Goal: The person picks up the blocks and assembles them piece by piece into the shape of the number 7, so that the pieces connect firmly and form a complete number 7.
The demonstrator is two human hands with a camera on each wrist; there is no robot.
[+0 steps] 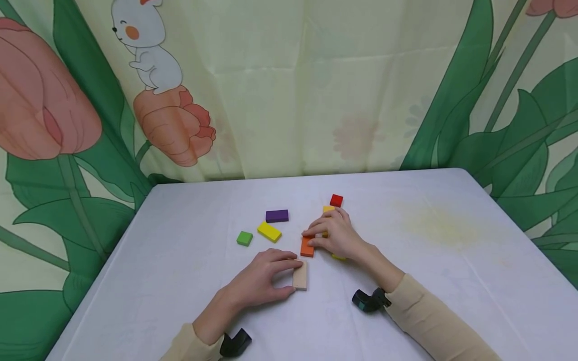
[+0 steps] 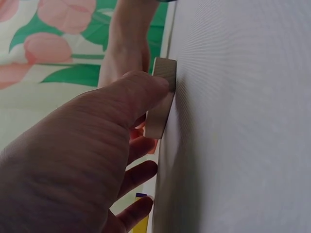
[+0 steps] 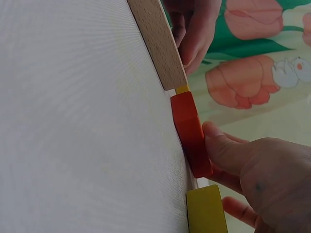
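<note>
The far edge of the white table (image 1: 406, 301) is set well beyond the blocks, and broad stretches of cloth are left between them and both side edges. Less room is found in the middle, where the two hands are placed near each other. A pale wooden block (image 1: 300, 278), near the table's middle, is pinched by the left hand (image 1: 259, 278) between thumb and fingers, a gap no wider than the block. Just beyond it, an orange block (image 1: 307, 248) is held narrowly by the right hand (image 1: 337, 234) (its far end is hidden by the fingers). A purple block (image 1: 277, 216), a yellow block (image 1: 269, 232) and a green block (image 1: 245, 238) are spread to the left; a red block (image 1: 336, 200) is seen beyond the right hand.
</note>
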